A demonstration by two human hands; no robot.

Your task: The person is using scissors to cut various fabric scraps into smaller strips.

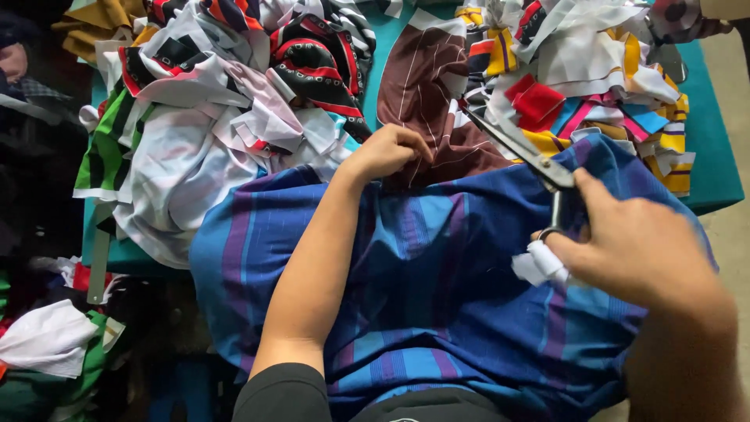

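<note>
A blue cloth with purple and light-blue stripes (437, 281) lies spread over my lap and the table's near edge. My left hand (387, 150) is closed at the cloth's far edge, pinching fabric where the blue cloth meets a brown piece with thin white lines (426, 86). My right hand (637, 246) grips the handles of large metal scissors (519, 148), one handle wrapped in white cloth. The blades point up and left over the brown piece, apart from my left hand.
Heaps of fabric scraps cover a teal table (715, 156): white, green-striped and black-red pieces (226, 101) at left, yellow, red and pink ones (594, 78) at right. More cloth (47, 340) lies on the floor at lower left.
</note>
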